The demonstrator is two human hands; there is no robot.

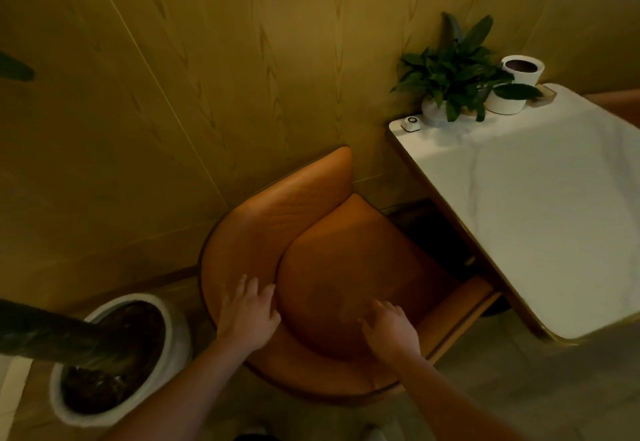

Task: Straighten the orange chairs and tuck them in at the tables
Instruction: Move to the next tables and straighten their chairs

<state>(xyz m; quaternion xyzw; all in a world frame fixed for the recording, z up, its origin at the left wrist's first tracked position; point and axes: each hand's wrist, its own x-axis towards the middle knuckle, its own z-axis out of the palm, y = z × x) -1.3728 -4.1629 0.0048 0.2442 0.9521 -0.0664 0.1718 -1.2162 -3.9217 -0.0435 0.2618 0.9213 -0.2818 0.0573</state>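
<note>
An orange chair [332,260] with a curved backrest stands below me, its seat facing the white marble table [540,219] on the right. The seat's front corner and right armrest reach under the table's near edge. My left hand [247,309] lies on the inner side of the backrest, fingers spread and straight. My right hand [389,328] hovers over or touches the seat cushion near its back, fingers loosely extended; contact is unclear in the dim light.
A wood-panelled wall [173,111] runs behind the chair. A large white planter [121,354] with a dark trunk stands on the floor left of the chair. On the table's far end sit a leafy potted plant [450,73], a white pot [519,77] and a small white device [412,123].
</note>
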